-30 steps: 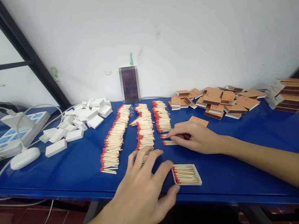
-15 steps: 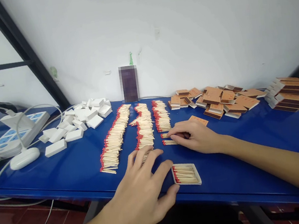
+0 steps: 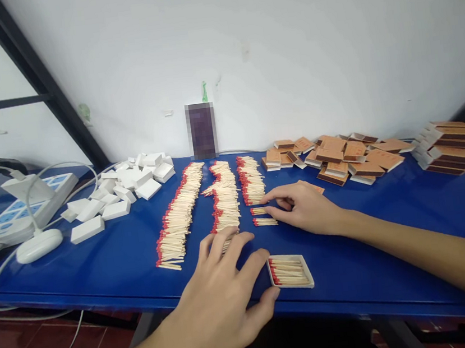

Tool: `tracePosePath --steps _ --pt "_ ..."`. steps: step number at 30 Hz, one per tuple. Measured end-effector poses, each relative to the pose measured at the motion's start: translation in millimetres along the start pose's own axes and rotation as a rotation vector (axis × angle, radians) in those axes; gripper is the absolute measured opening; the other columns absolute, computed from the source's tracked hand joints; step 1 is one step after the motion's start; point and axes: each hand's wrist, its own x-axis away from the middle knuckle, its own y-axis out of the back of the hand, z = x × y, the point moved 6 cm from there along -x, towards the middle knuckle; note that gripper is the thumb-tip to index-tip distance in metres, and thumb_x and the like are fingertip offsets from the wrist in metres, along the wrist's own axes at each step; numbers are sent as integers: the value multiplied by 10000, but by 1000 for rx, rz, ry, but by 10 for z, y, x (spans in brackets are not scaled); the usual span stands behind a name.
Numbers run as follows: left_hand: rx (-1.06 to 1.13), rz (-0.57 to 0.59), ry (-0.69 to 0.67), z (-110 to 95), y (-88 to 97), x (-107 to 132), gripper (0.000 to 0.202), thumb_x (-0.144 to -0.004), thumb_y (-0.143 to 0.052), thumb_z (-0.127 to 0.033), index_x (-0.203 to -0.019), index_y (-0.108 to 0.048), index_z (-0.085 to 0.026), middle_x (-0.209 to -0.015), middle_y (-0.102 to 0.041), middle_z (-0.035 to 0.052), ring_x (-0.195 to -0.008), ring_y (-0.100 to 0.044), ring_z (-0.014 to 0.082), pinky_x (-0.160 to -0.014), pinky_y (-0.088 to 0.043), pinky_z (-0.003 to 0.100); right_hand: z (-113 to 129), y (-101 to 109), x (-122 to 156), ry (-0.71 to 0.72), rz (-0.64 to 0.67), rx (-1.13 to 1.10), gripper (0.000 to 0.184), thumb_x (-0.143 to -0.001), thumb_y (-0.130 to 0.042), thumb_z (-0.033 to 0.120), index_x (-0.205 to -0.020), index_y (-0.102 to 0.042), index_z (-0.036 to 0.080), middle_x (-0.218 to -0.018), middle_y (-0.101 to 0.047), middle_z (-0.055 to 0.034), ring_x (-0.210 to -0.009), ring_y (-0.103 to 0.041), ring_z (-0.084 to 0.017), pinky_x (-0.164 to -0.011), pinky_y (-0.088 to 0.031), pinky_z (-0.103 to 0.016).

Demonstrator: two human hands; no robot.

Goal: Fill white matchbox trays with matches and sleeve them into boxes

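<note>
A white matchbox tray (image 3: 308,271) filled with red-tipped matches lies near the table's front edge. My left hand (image 3: 226,293) reaches over the table, its thumb and index finger closed against the tray's left corners and its other fingers spread over the lower end of the middle match row (image 3: 226,197). My right hand (image 3: 304,207) has its thumb and index finger apart. Its index fingertip touches the bottom of the right match row (image 3: 252,180); the thumb tip is beside a small group of matches (image 3: 258,211). Below lies another small group of matches (image 3: 265,222).
A long left match row (image 3: 180,214) runs along the blue table (image 3: 117,267). White trays (image 3: 131,178) are heaped at back left, near a power strip (image 3: 20,211) with cables. Orange matchbox sleeves (image 3: 335,153) lie at back right beside a stack of sleeves (image 3: 449,147).
My right hand has shifted slightly away from me; its thumb and index finger have parted, uncovering more of the small match groups. My left hand and the filled tray stay put.
</note>
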Motion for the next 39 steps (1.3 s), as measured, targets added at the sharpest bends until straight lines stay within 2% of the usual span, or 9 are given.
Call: tracePosePath --steps 18,26,39 --pt "-3 -15 0 -12 30 -10 271 -955 -567 -330 -1196 -603 -211 -1290 -561 104 -1247 -460 325 -1021 -422 529 33 -7 14 55 9 -7 181 -874 -596 271 -904 -753 186 -552 -488 44 -491 -421 -101 -534 -316 -254" --pt "3 1 4 -4 8 -8 270 -968 -545 -337 -1200 -595 -207 -1308 -547 107 -1271 -427 332 -1031 -402 538 33 -16 16 54 29 -9 165 -867 -602 256 -893 -747 182 -553 -508 43 -492 -435 -101 -543 -319 -254" --pt "3 4 7 3 -1 -13 279 -971 -539 -344 -1209 -593 -208 -1315 -545 110 -1268 -431 334 -1037 -394 549 64 3 36 64 25 -55 214 -902 -572 296 -902 -749 174 -543 -495 43 -483 -416 -99 -524 -317 -257"
